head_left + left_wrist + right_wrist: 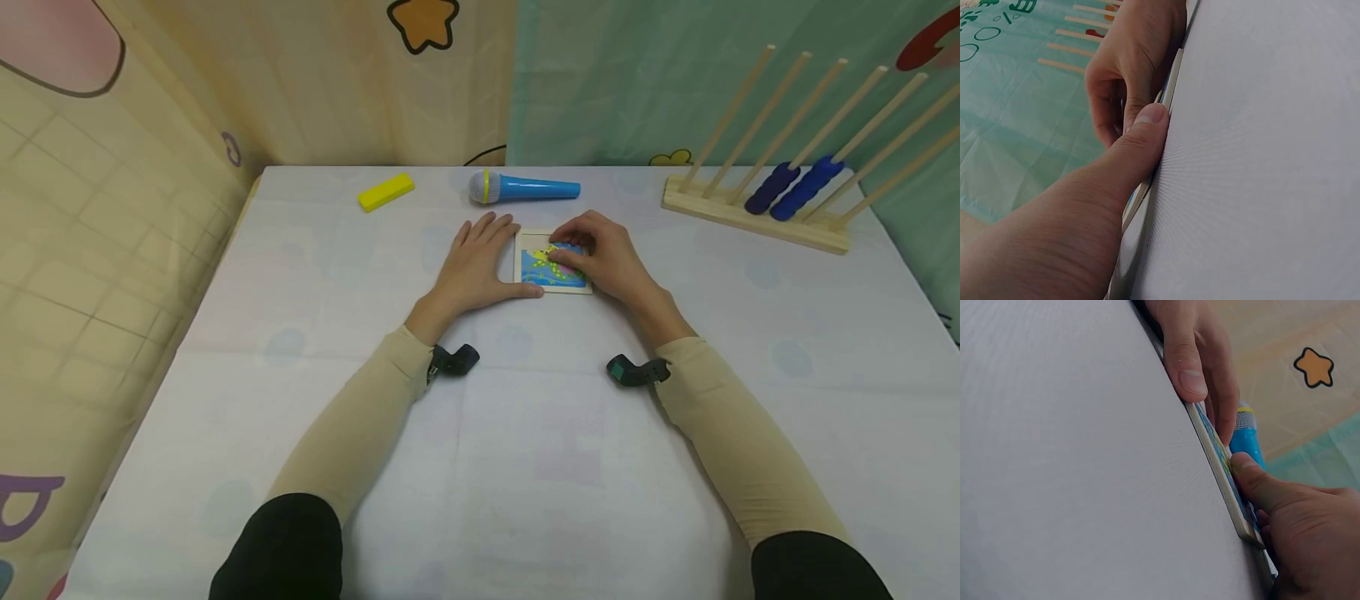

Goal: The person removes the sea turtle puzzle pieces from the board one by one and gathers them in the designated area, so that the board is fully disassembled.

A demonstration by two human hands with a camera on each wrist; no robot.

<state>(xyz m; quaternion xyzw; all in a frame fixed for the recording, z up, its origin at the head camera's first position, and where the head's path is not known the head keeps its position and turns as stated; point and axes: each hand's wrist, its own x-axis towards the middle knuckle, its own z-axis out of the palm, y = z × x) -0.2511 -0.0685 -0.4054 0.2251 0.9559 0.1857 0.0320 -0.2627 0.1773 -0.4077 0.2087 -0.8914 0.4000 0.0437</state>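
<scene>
A small square picture board (pixel 553 277) with a pale frame lies on the table, its picture blue with yellow and pink. My left hand (pixel 478 265) rests flat at its left side, fingers straight and spread. The left thumb (pixel 1147 122) lies against the near edge of the frame. Over the right part of the board is my right hand (pixel 603 254), fingers bent. Its thumb (pixel 1249 470) touches the picture surface, and I cannot tell whether a piece is pinched there. A bare pale strip shows along the picture's top, and the right hand hides the upper right corner.
Behind the board lies a blue toy microphone (pixel 536 188) with a grey head. A yellow block (pixel 386 192) is to its left. At the back right stands a wooden peg rack (pixel 757 223) with dark blue beads on two pegs. Curtains hang behind the white-covered table (pixel 510 467).
</scene>
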